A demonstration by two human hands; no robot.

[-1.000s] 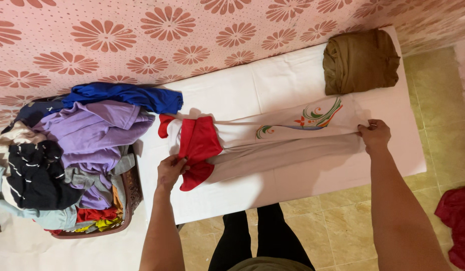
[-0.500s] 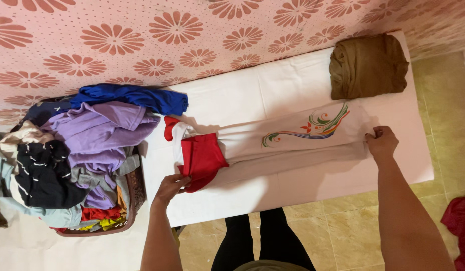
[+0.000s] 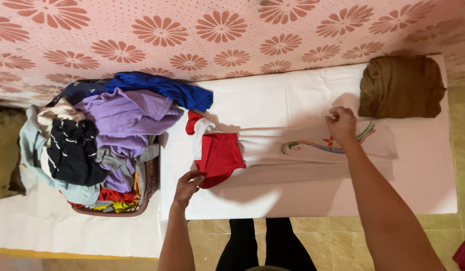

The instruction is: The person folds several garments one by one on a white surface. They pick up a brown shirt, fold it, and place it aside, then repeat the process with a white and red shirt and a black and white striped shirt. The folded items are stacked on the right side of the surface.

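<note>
The cream shirt with red sleeves (image 3: 292,153) lies flat and lengthwise on the white padded table (image 3: 433,190), folded narrow, so you can work both ends at once. Your left hand (image 3: 188,184) pinches the edge of the red sleeve (image 3: 220,158) between fingertips, while your right hand (image 3: 341,124) is closed, gripping the fabric's far edge near the embroidered swirl (image 3: 317,146). Folded brown garment (image 3: 402,86) sits just beyond at the table's corner; heaped laundry basket (image 3: 142,193) stands off the sleeve end.

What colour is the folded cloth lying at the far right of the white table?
Olive-brown, plain: the folded cloth shows clearly in the head view.
</note>
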